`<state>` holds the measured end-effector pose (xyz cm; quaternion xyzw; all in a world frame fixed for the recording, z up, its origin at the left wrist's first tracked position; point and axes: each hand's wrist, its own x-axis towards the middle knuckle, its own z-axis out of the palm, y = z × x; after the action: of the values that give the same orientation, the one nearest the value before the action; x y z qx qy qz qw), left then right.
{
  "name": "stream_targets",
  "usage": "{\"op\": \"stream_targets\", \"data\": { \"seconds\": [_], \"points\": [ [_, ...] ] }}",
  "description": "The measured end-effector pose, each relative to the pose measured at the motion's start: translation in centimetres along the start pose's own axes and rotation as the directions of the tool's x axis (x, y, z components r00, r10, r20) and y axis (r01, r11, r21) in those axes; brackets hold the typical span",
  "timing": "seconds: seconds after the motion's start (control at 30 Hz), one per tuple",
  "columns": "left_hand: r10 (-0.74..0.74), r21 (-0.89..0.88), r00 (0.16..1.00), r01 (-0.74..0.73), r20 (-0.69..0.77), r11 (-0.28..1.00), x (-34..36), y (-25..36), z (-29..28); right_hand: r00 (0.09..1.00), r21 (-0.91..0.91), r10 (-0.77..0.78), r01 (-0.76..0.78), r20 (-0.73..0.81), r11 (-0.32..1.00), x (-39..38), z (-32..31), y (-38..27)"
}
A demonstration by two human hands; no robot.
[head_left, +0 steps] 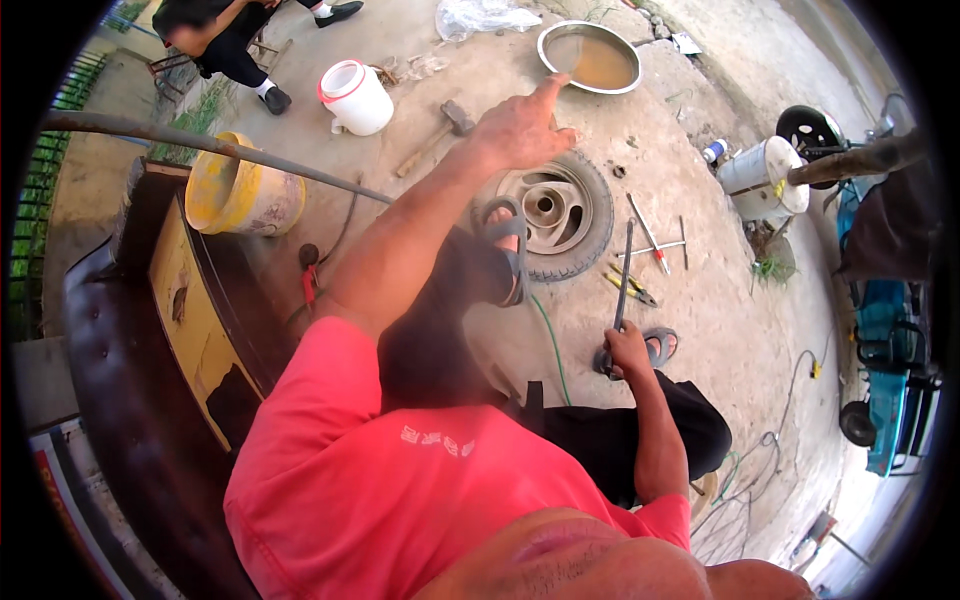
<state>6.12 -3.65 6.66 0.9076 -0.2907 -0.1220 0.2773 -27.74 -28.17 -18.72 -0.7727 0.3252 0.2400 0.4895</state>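
From my remote view, I have the wheel at the centre, on the ground. The left hand is over its far edge; beyond lies the basin, liquid within. To the wheel's left I find the hammer, then the jug and, nearer, the bucket beside the sofa. On the right, pliers lie nearer me than two crossed tools; the right hand, holding a bar, is nearer still.
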Motion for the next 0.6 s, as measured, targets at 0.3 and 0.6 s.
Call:
{"op": "stream_targets", "data": {
  "seconds": [0.3, 0.6],
  "points": [
    [-0.307, -0.304, 0.905, 0.215, -0.295, 0.928, 2.0, -3.3, -2.3, 1.0, -0.012, 0.026, -0.026, 0.014, 1.0, 0.0, -0.2, -0.4],
    [0.238, 0.006, 0.754, -0.305, 0.612, 0.952, -2.0, 2.3, 3.9, 0.999, 0.071, 0.026, -0.028, 0.028, 0.997, -0.3, -0.3, -1.1]
  ]
}}
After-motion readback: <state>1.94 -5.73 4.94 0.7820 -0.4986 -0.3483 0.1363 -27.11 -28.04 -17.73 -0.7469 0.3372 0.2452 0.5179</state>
